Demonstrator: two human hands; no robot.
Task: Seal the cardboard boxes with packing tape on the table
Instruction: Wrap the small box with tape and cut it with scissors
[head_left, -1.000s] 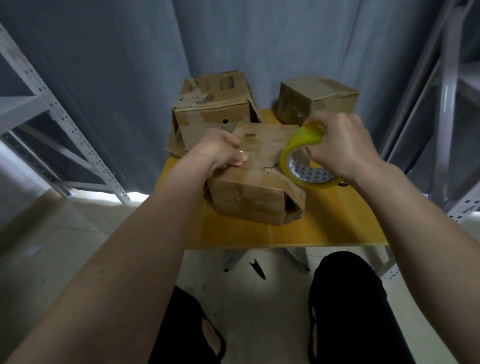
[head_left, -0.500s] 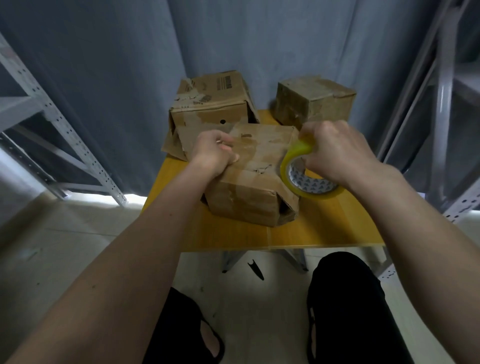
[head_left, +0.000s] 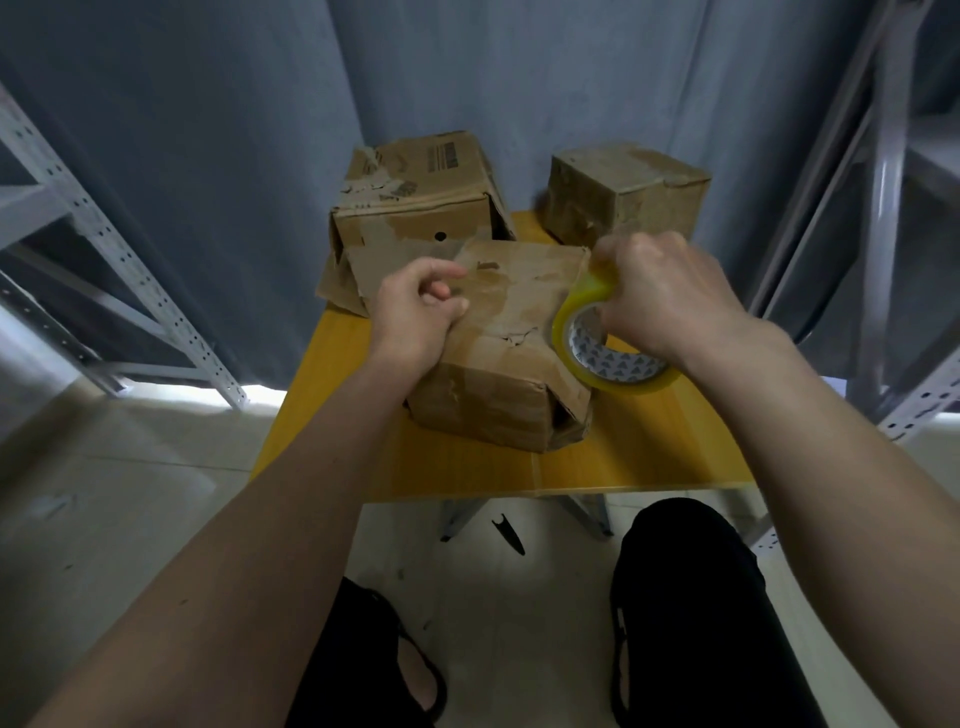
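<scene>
Three worn cardboard boxes stand on a yellow table (head_left: 649, 441). The front box (head_left: 498, 374) is dented, and its right end flap gapes. My left hand (head_left: 415, 312) rests on its top left edge with the fingers curled; I cannot see anything held in them. My right hand (head_left: 670, 296) grips a roll of yellowish packing tape (head_left: 574, 325) at the box's top right edge, with the roll standing on its side against the box. Behind these are a larger box (head_left: 415, 208) with a loose flap and a smaller cube-shaped box (head_left: 623, 197).
Grey metal shelving racks stand at the left (head_left: 130, 270) and right (head_left: 878, 208) of the table, with a grey curtain behind. A small black tool (head_left: 511, 535) lies on the tiled floor under the table's front edge, between my knees.
My right hand has lowered the tape roll a little against the box's right top edge. My left hand's fingers have curled tighter on the box top.
</scene>
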